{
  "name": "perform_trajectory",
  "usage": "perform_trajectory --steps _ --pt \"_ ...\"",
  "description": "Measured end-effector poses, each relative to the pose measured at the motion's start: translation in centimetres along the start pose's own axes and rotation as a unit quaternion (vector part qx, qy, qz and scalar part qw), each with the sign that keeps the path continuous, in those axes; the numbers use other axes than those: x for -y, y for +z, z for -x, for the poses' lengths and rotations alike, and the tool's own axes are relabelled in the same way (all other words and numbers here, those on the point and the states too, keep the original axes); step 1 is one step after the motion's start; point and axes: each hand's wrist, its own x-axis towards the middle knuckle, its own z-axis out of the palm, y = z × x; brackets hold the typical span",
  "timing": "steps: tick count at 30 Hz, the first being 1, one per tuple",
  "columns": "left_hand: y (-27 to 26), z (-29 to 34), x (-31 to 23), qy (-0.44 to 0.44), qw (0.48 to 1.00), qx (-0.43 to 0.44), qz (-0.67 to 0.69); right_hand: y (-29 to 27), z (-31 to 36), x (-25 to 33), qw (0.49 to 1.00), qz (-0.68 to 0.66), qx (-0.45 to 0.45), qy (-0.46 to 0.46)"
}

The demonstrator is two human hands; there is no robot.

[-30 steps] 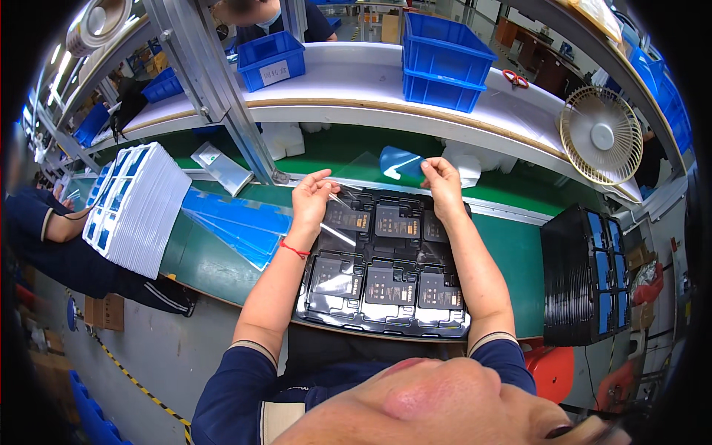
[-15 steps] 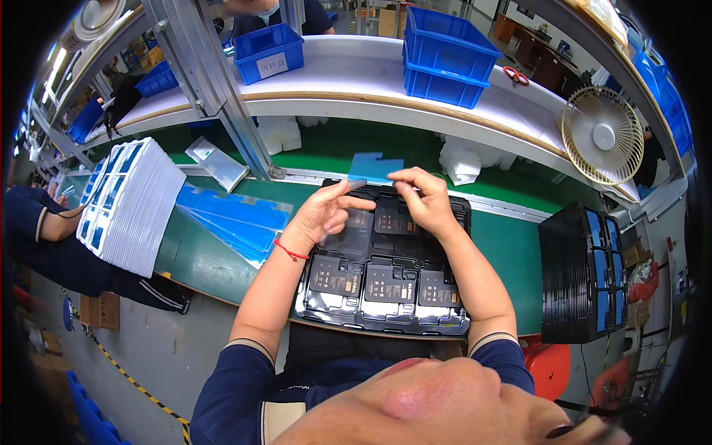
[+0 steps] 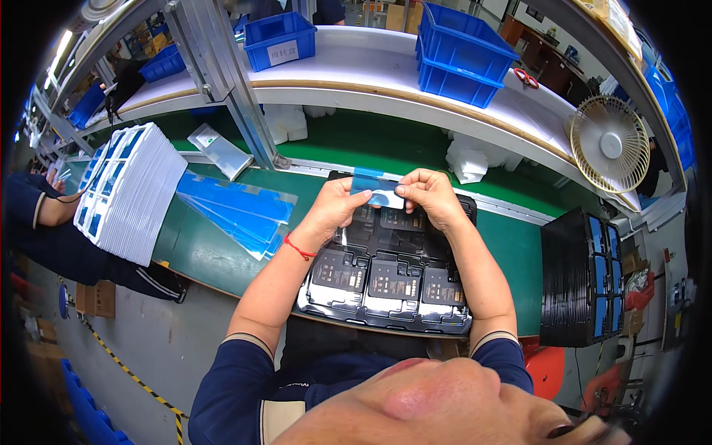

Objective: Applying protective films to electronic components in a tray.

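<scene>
Above the far side of a black plastic tray (image 3: 386, 320), both hands hold a thin rectangular piece with translucent blue film (image 3: 377, 186), its lower part glossy and pale from reflected light. My left hand (image 3: 335, 204) pinches its left end between thumb and fingers. At the right end, my right hand (image 3: 432, 196) grips it with thumb and forefinger. Flat black batteries lie in the tray's compartments, among them a battery (image 3: 393, 285) in the near middle one. The hands and the held piece hide part of the tray's far row.
Blue film sheets (image 3: 237, 211) fan out on the green table (image 3: 504, 259) to the left. Beyond them stands a stack of white trays (image 3: 141, 196), with another person's arm beside it. Stacked black trays (image 3: 575, 278) stand right. A shelf (image 3: 348, 67) carries blue bins (image 3: 460, 55) and a fan (image 3: 610, 142).
The blue-filmed piece has come nearer and tilted to face me. My left hand, loosely spread before, now pinches its left end. My right hand keeps hold of the right end.
</scene>
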Motion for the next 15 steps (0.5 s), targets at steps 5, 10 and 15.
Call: perform_trajectory --steps 5,10,15 --pt "0.5 -0.5 0.2 0.018 0.999 0.027 -0.022 -0.9 0.3 0.1 0.998 0.017 -0.041 -0.039" --pt "-0.6 -0.7 -0.3 -0.016 0.999 0.008 -0.037 -4.3 3.1 1.9 0.981 0.067 -0.178 -0.041" --pt "-0.3 -1.2 0.2 -0.046 0.997 0.012 -0.068 -7.8 6.7 -1.0 0.971 0.048 -0.234 0.026"
